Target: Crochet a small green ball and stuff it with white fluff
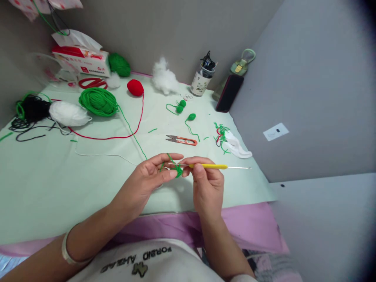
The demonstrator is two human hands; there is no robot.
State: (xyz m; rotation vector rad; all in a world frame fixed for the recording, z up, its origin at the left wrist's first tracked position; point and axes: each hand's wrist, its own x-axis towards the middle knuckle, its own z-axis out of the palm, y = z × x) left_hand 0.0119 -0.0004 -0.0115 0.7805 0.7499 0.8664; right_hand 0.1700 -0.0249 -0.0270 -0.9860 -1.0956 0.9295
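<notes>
My left hand (149, 176) pinches a small green crochet piece (178, 171), with green yarn looped over its index finger. The strand (132, 131) runs back across the table to a green yarn ball (98, 101). My right hand (205, 182) grips a yellow-handled crochet hook (210, 166), lying level with its metal tip at the green piece. Both hands hover just above the pale green table cover (58, 184), near its front edge.
Orange thread snips (182, 140) lie beyond my hands. Small green crochet balls (180, 106), a red yarn ball (135, 87), white yarn (69, 113), black yarn (32, 109), stuffing (164, 78), a tissue box (80, 60), a jar (202, 80) and a phone (229, 93) sit farther back. Yarn scraps (226, 139) lie right.
</notes>
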